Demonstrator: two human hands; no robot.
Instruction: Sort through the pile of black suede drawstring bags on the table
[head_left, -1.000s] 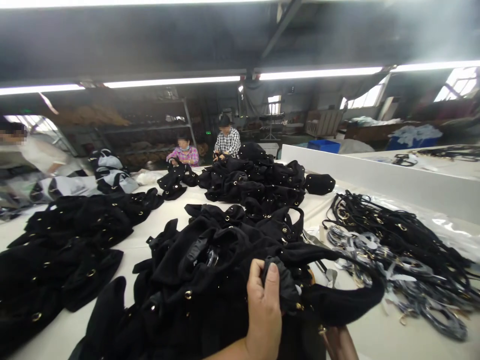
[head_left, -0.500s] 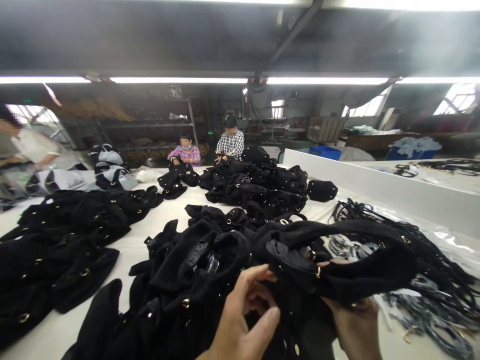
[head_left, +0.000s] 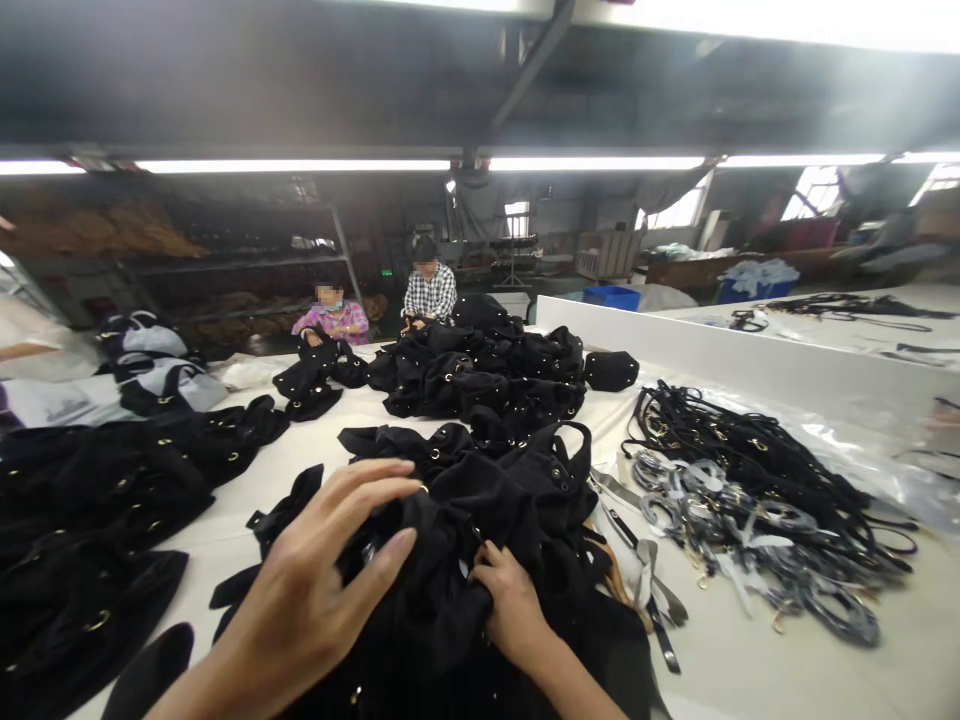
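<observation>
1. Two hands in head view: left hand (head_left: 315,590) spread open, flat on black bag (head_left: 480,510); right hand (head_left: 510,605) curled, gripping its cloth.
2. Black bag low on white table (head_left: 750,670), nearest the wearer.
3. Looks midway: heaps of bags (head_left: 97,500) all around, loose straps (head_left: 750,480) lying apart at right.

the hall is wide and rather dark. the ceiling (head_left: 300,80) is black, with a slanted beam (head_left: 525,70) across it, and long tube lamps (head_left: 292,166) hang in a row under it. at the far wall a metal rack (head_left: 247,265) of shelves stands on the left. windows (head_left: 679,208) on the right let in pale daylight. the big work table (head_left: 750,670) has a white top, and a low white board (head_left: 750,365) parts it from the next table (head_left: 810,325). blue crates (head_left: 611,296) stand behind.
</observation>
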